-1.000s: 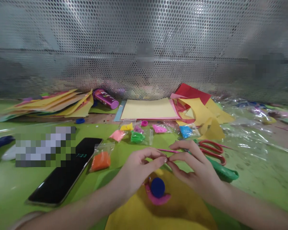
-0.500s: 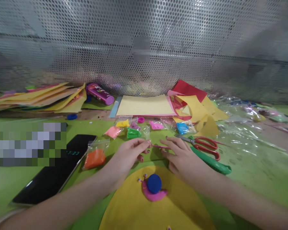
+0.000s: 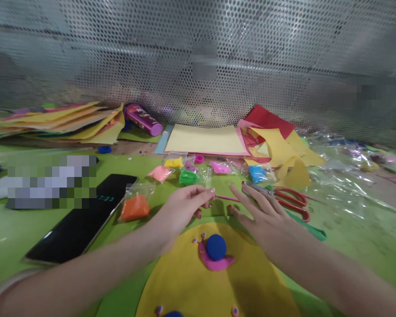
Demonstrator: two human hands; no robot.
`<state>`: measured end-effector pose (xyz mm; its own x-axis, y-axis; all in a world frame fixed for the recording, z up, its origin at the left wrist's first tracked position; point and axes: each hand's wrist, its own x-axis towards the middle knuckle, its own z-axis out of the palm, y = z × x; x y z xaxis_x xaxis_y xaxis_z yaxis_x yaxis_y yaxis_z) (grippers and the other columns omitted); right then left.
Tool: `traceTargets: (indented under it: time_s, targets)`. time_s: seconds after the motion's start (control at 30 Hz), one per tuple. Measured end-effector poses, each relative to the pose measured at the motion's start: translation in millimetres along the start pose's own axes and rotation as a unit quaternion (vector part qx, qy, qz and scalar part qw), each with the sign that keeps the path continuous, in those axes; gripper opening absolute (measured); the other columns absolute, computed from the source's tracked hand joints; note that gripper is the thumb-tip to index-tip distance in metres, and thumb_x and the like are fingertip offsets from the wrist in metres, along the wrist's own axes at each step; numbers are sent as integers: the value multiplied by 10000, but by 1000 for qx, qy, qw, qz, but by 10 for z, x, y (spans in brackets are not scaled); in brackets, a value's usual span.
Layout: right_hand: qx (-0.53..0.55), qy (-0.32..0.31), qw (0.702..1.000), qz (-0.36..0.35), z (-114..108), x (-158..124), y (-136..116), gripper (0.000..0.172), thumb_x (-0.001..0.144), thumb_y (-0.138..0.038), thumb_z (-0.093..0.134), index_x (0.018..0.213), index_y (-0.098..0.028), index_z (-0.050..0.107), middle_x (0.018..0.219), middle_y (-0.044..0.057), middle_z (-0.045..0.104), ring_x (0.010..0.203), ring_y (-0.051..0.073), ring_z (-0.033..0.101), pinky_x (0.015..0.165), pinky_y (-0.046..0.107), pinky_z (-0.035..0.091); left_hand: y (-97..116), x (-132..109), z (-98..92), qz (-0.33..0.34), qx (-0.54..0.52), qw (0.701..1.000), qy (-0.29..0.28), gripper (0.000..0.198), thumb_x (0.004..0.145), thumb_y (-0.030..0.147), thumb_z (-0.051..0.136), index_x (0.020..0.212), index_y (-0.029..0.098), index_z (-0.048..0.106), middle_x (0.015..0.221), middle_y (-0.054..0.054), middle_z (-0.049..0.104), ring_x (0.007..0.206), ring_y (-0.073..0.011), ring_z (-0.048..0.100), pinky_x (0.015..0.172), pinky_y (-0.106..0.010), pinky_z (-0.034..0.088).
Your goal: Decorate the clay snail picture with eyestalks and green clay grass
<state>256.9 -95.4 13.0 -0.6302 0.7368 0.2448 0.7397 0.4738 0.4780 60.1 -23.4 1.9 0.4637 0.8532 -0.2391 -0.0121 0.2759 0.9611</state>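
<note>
My left hand (image 3: 188, 204) is closed in a pinch at the left end of a thin pink strand (image 3: 227, 198). The strand runs right, towards the fingers of my right hand (image 3: 262, 211). That hand is open, its fingers spread low over the green surface; whether it touches the strand is hard to tell. Just below both hands lies a rounded yellow sheet (image 3: 188, 277). On it sits a pink clay snail (image 3: 216, 264) with a blue round shell (image 3: 216, 247) and eyes on stalks. Parts of other eyed figures show at the bottom edge.
Red-handled scissors (image 3: 292, 198) and a green tool (image 3: 312, 226) lie beside my right hand. A bag of orange clay (image 3: 135, 208) and a phone (image 3: 82, 220) are to the left. Behind are small clay bags (image 3: 188, 177), coloured paper (image 3: 204, 138), a purple canister (image 3: 143, 119) and a perforated metal panel (image 3: 152, 57).
My right hand has spread its fingers wider and flatter, drawing slightly right. The left hand keeps its pinch. The whole view has shifted a little, so things appear farther right and mostly higher.
</note>
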Motion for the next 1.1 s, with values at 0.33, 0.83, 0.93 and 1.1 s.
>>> traceTargets:
  time_s: [0.33,0.83,0.93,1.1]
  targets:
    - [29,-11,1000,2,-29,9,101,519,607,43,426,1048,-125,643,1378,221,402,1245,448,375,795,611,500,-1,-9,6,-3,1,1000,-2,247,808,424,621,825,180,652,784,5,573,685,-110,459,632,-244,353]
    - [432,-22,893,-123,-442,203,72,371,791,-166,509,1121,-263,647,1009,71,501,848,203,466,735,360,448,275,-93,-21,182,35,981,58,162,881,277,536,985,186,621,877,-15,634,744,-117,574,554,-198,404]
    - [464,-13,871,-162,-376,216,-27,299,861,-287,501,1106,-217,658,1113,93,505,959,238,445,854,401,422,317,-303,-135,311,196,930,23,145,927,203,458,1029,209,560,837,15,621,767,-107,587,643,-198,449]
    - [450,38,876,-171,-208,199,-81,270,857,-208,459,1019,-213,674,1390,51,367,1195,241,364,1036,388,328,78,-780,-433,493,513,694,-109,174,913,125,374,1000,191,510,792,0,595,694,-139,525,650,-261,421]
